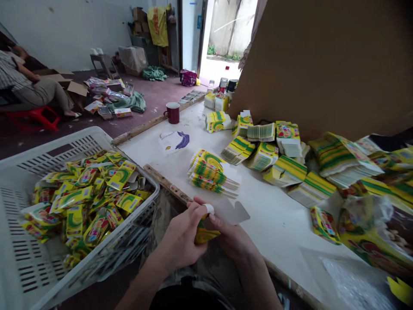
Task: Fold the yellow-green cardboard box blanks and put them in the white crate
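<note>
Two bare hands are close together in the head view, near and in the middle. The left hand (pixel 182 234) has its fingers curled in, and its grip has hold of a small yellow packet (pixel 206 236). The right hand (pixel 237 241) is on the other side of the packet. Its grip is closed in too, with the thumb at a pale card flap (pixel 232 211) that sticks out to the right, over the bench (pixel 274 230). The packet is above the person's lap, just by the near edge of the bench.

Just past the hands is a pile of flat yellow cards (pixel 206 168). Farther off are a paper with a purple picture (pixel 176 142) and a dark red mug (pixel 173 115). On the right, many more card stacks (pixel 285 170) lie in a crowd, with a plastic bag (pixel 371 224) near them. A tall brown board (pixel 322 64) stands behind the stacks.

On the left is a white basket (pixel 16 185) with a big heap of yellow packets (pixel 93 198) in it. Far left, a person (pixel 26 82) sits on a red stool (pixel 35 117).
</note>
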Demonstrator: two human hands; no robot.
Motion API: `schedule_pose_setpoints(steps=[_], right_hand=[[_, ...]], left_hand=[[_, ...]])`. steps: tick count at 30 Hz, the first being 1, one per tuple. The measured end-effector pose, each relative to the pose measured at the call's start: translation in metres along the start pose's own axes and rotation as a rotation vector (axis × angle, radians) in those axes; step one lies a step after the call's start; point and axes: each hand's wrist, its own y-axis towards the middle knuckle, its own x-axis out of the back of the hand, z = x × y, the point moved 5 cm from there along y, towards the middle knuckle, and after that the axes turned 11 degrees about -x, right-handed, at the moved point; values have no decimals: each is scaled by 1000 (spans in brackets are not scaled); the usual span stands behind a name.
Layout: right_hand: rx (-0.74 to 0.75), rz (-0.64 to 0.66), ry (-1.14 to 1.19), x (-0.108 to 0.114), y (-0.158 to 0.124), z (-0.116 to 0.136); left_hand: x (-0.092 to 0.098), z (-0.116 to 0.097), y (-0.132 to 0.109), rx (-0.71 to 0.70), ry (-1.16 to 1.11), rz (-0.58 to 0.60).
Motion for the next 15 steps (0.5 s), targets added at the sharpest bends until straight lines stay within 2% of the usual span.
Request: schedule_pose_setpoints(steps=[3, 6, 8, 10, 13, 15], right_hand=[[75, 39, -107, 2, -4, 1], [292, -76, -470, 3, -12, 6], [426, -147, -776, 0, -17, 9], [536, -209, -956, -2, -18, 12], [668, -345, -983, 6, -19, 19], [677, -358, -1016, 13, -16, 22]], left_hand=[[-1, 4, -1, 72, -38, 50], [-6, 11, -2, 167, -139, 74], [-10, 14, -1, 143, -177, 31], [-9, 16, 0, 95, -129, -75], [-1, 24, -1, 156, 29, -191], [6, 30, -2, 218, 60, -174]])
